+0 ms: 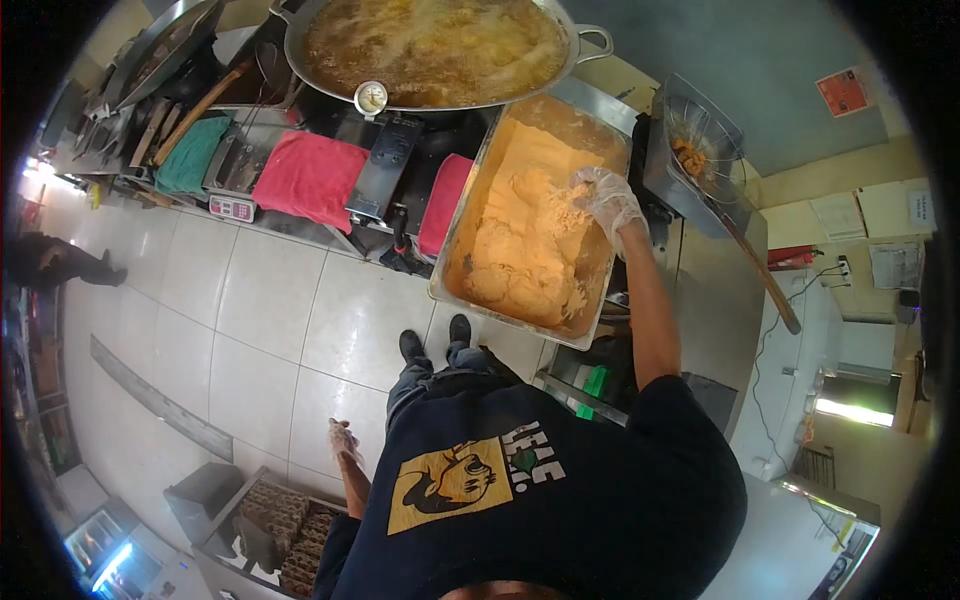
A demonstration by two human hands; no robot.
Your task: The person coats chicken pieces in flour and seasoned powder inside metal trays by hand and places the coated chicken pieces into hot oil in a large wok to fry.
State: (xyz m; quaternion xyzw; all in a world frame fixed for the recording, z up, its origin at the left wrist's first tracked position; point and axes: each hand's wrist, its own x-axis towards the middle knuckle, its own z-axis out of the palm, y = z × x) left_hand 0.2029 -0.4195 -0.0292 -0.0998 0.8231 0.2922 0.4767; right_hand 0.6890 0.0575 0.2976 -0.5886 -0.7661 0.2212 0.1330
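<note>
My right hand (609,201), in a clear plastic glove, is at the right side of a deep metal tray (517,330) that holds orange breading flour (517,225). Its fingers are bent over clumpy, flour-coated bits (568,206); whether it grips any cannot be told. My left hand (343,439), also gloved, hangs low at my left side, away from the tray, its fingers partly curled; nothing shows in it. Beyond the tray a wide two-handled pan (596,45) holds bubbling oil (442,45), with a dial thermometer (370,98) at its near rim.
A wire strainer with a wooden handle (761,277) rests on a metal container (675,176) at right. Red cloths (311,176), a green cloth (191,156) and a digital scale (232,208) line the counter. Egg trays (274,517) stand lower left. Another person (56,259) is at far left.
</note>
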